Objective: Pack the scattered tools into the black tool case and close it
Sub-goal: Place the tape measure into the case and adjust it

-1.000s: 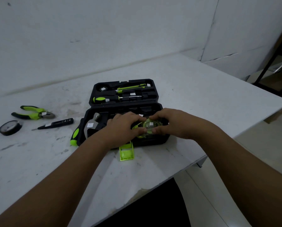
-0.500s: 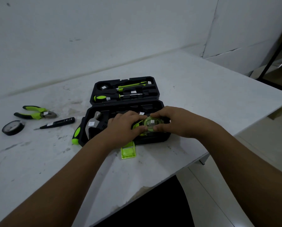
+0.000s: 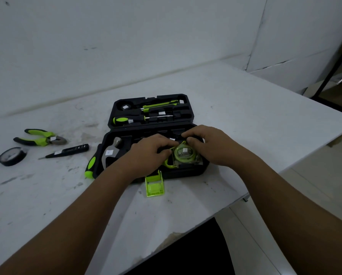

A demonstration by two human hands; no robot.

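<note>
The black tool case (image 3: 186, 174) lies open on the white table (image 3: 245, 120), its lid (image 3: 114, 118) holding two green-handled screwdrivers (image 3: 160, 105). A hammer (image 3: 108, 155) rests in the left of the tray. Both hands press a green tape measure (image 3: 183, 154) into the tray's right side: my left hand (image 3: 148, 153) grips its left edge, my right hand (image 3: 209, 144) its top and right. Out on the table to the left lie green pliers (image 3: 40, 137), a black tester pen (image 3: 66, 151) and a roll of black tape (image 3: 12, 156).
The case's green latch (image 3: 154, 184) hangs flipped open over the front. The table's front edge runs diagonally near my forearms, with floor beyond on the right. A dark metal frame (image 3: 337, 62) stands at the far right.
The tape measure has been turned and pushed a little deeper into the tray; both hands stay on it. The camera has shifted slightly.
</note>
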